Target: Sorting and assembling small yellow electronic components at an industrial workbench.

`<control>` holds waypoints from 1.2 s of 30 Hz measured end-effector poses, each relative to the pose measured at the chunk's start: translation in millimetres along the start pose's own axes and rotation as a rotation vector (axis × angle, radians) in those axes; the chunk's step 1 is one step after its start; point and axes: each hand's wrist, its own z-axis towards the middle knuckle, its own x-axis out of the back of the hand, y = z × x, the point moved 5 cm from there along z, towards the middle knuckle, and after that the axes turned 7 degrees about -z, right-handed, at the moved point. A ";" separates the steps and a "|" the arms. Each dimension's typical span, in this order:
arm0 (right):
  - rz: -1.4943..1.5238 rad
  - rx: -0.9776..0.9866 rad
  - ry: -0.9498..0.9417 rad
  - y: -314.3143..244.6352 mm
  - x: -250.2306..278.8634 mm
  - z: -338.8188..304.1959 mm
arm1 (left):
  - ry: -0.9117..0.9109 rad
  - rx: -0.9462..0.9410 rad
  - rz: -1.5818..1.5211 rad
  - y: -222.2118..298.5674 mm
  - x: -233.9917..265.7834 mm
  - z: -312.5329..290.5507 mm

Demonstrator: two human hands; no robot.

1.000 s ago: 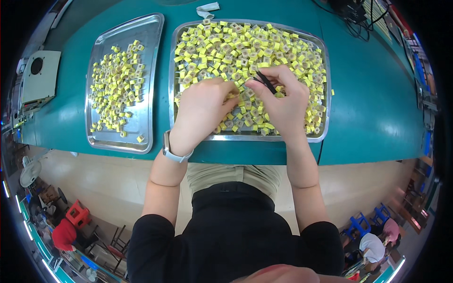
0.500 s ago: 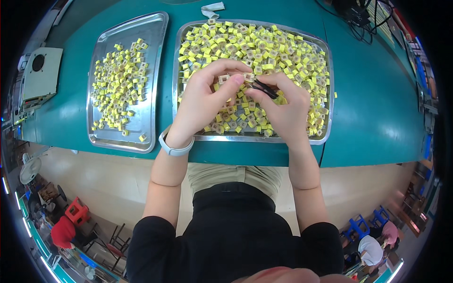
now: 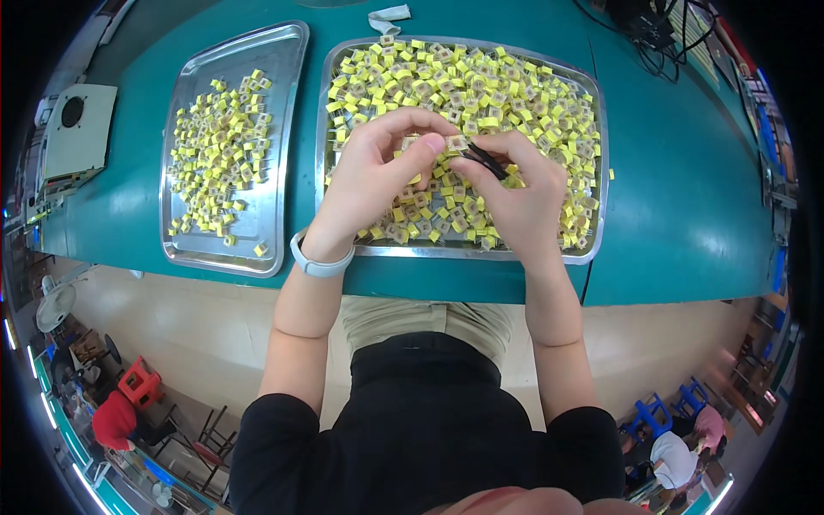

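Over the large metal tray (image 3: 446, 251), my left hand (image 3: 365, 172) pinches a small yellow-wrapped transformer (image 3: 457, 142) between thumb and fingertips. My right hand (image 3: 525, 184) is closed around a slim black hand tool (image 3: 487, 161), which looks like tweezers or small cutters. Its tip meets the right side of the transformer, where fingers partly hide the contact. Beneath both hands lies a deep heap of similar yellow transformers (image 3: 532, 103) with thin wire pins.
To the left, a second metal tray (image 3: 257, 219) carries a smaller pile of transformers (image 3: 219, 146). A white crumpled strip (image 3: 390, 15) lies beyond the large tray. Black cables (image 3: 674, 39) are at the far right, and a pale box-shaped device (image 3: 81, 129) stands at the left edge.
The transformer at my fingertips has shifted slightly to the right and turned a little. The black tool has tilted slightly. Both hands otherwise stay in place.
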 end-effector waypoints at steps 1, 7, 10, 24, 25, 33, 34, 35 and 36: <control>0.012 -0.011 0.010 -0.3 1.4 0.2 | 0.000 0.000 0.000 -0.2 0.1 -0.3; 0.027 -0.007 -0.004 -1.2 -0.1 -1.7 | -0.093 0.095 -0.194 -5.9 -1.2 1.0; 0.035 -0.010 -0.022 -0.5 -0.9 -2.4 | -0.105 0.144 -0.276 -9.6 -2.4 1.4; 0.022 0.007 -0.005 3.4 -2.3 -0.4 | 0.044 -0.122 0.149 4.4 1.3 -0.2; 0.023 0.004 -0.001 3.5 -2.0 -0.4 | 0.045 -0.122 0.148 3.8 1.1 -0.1; 0.020 -0.008 0.005 2.7 -0.2 -0.2 | 0.028 -0.130 0.208 3.3 -1.0 -0.9; 0.016 -0.018 0.001 2.8 -0.3 -0.5 | 0.027 -0.130 0.208 3.1 -0.9 -0.7; 0.012 -0.028 -0.003 3.2 -0.4 -0.7 | 0.008 -0.128 0.216 2.5 -1.4 -0.4; 0.011 -0.028 -0.002 3.3 -0.1 -0.7 | -0.011 -0.126 0.224 2.0 -2.3 -0.1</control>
